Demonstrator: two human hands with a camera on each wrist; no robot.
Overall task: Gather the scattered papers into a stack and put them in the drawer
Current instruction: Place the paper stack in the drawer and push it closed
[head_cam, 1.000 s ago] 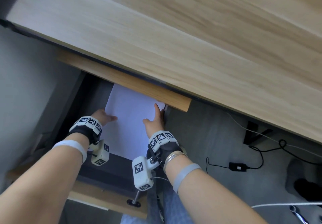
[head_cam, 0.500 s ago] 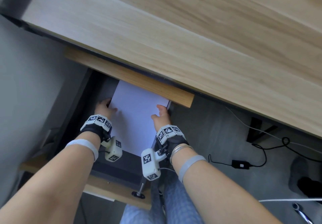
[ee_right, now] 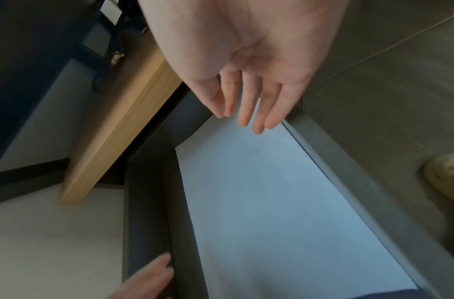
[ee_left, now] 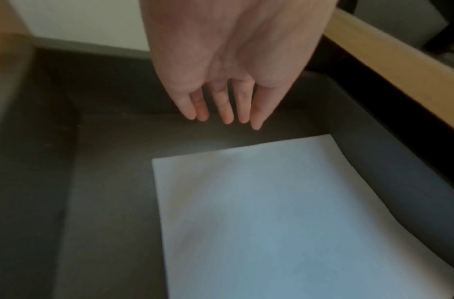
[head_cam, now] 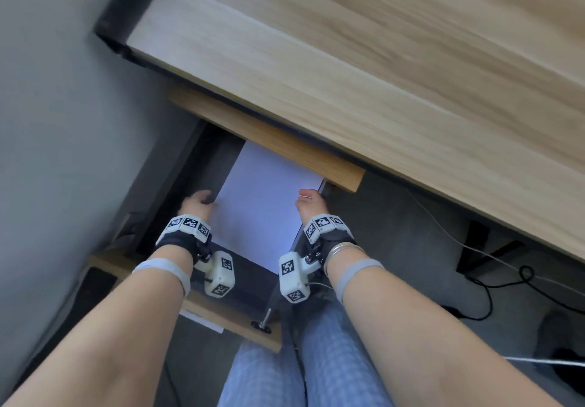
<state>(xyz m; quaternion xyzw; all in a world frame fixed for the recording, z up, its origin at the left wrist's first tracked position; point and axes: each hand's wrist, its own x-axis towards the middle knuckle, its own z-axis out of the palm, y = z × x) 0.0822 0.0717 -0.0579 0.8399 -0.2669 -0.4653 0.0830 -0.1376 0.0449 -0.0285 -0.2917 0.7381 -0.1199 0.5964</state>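
A white stack of papers lies flat in the open dark grey drawer under the wooden desk. It sits against the drawer's right wall, and its right edge curls up a little there. My left hand is at the paper's left edge by the drawer's left wall, fingers straight and holding nothing. In the left wrist view those fingers hang above the bare drawer floor beyond the papers. My right hand hovers over the papers' far right corner, fingers relaxed and empty.
The drawer's wooden front with a metal knob points at my legs. A grey wall stands close on the left. Cables and a desk leg are on the floor at right, and a shoe.
Both hands have let go of the papers and moved apart to the stack's side edges. The stack now lies further in, tight against the drawer's right wall.
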